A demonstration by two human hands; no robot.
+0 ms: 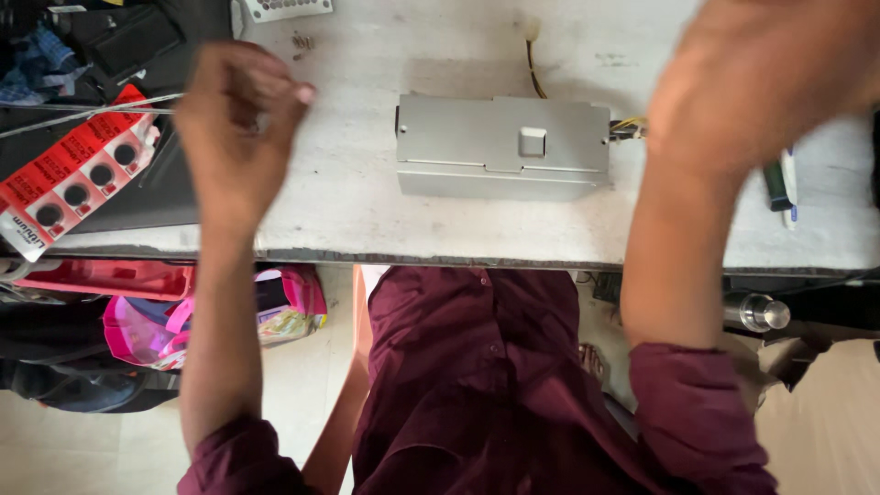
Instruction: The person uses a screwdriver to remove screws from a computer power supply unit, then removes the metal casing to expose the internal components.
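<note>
- The desk point(367, 211), a pale worn slab, spans the view; its near edge runs just above the person's maroon shirt point(467, 367).
- The grey metal box point(502, 147), a closed power-supply-like case, lies flat near the middle of the desk between the two raised hands, touched by neither. Its lid looks shut and no screws or tools show on it, so opening it seems not yet begun.
- The right hand point(761, 82) hovers above the desk just right of the box; it is blurred and cut off by the frame, so I cannot tell whether its fingers are spread or closed.
- The left hand point(240, 119) is raised left of the box, fingers curled loosely together and holding nothing visible.
- A red card of coin cells point(78, 179) lies at the far left.
- Yellow wires point(534, 73) leave the box's far side; where they end is hidden.
- A green pen-like tool point(779, 183) is half covered by the right forearm.
</note>
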